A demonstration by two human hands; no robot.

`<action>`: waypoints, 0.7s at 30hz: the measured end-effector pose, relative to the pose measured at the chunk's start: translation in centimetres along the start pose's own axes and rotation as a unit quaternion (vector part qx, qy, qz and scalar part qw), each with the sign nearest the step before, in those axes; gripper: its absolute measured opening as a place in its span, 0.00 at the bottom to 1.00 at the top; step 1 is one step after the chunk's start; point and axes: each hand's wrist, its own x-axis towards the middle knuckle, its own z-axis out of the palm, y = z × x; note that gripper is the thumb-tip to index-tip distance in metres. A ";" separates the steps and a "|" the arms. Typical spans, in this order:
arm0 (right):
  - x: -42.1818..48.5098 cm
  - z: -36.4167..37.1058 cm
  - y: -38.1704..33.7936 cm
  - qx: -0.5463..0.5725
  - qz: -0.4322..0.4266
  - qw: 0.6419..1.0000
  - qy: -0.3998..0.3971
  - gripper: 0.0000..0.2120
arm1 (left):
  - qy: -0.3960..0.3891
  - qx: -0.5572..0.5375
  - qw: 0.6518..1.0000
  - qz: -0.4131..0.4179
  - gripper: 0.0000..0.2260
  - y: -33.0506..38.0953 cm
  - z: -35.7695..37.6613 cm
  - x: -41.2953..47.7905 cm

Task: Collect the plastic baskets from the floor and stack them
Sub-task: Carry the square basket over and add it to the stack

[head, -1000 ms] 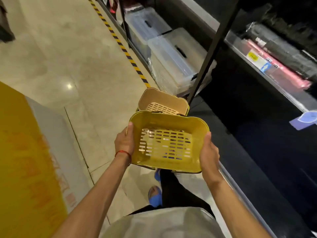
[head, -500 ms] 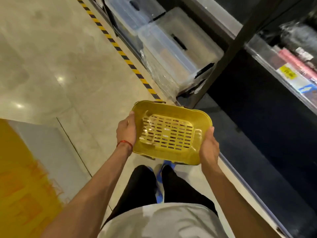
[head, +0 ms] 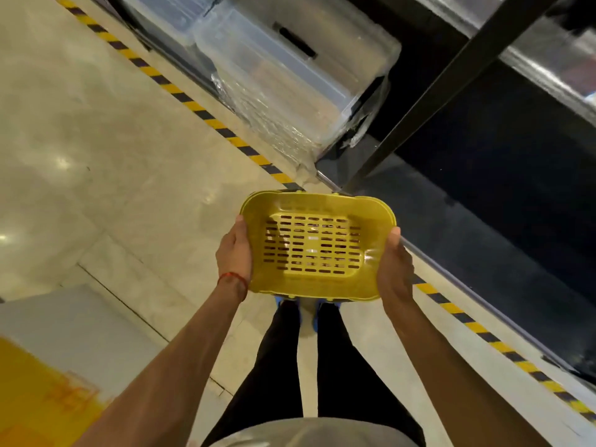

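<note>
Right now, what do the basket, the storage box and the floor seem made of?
Basket: yellow moulded plastic, slightly glossy, with slotted bottom. Storage box: clear plastic, see-through lid and walls. Floor: likely polished stone or tile; it mirrors lights and shows seams.

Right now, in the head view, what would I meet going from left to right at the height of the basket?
In order: tiled floor → left hand, gripping the basket's left end → yellow basket → right hand, gripping its right end → dark lower shelf.
</note>
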 end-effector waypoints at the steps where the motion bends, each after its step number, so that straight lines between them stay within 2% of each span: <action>1: 0.3 0.3 0.4 -0.004 0.000 1.000 -0.008 0.22 | -0.006 0.006 1.000 -0.006 0.25 -0.4 0.2 0.4; 6: 2.6 1.6 2.4 -0.058 -0.001 0.998 -0.006 0.26 | -0.012 0.019 0.999 -0.034 0.27 -2.3 1.5 2.3; 8: 3.6 2.0 3.5 -0.045 0.020 0.999 -0.006 0.28 | -0.006 0.023 0.999 -0.041 0.28 -3.2 2.3 3.1; 11: 4.8 2.7 4.8 0.006 0.049 0.999 0.004 0.24 | 0.005 0.027 0.998 -0.051 0.28 -4.7 3.3 4.2; 13: 5.6 3.0 5.7 0.012 0.065 0.998 0.014 0.27 | -0.002 0.029 0.998 -0.059 0.26 -5.6 3.7 4.7; 15: 6.4 3.2 6.7 0.013 0.064 0.998 -0.001 0.24 | -0.013 0.017 0.998 -0.066 0.23 -6.4 3.9 5.4; 18: 7.2 3.4 7.4 -0.010 0.033 0.999 -0.008 0.19 | -0.008 0.010 0.998 -0.064 0.26 -6.7 4.3 6.0; 21: 7.3 3.1 7.2 -0.052 0.030 0.998 -0.029 0.26 | -0.010 0.018 0.998 -0.060 0.28 -6.6 4.1 6.0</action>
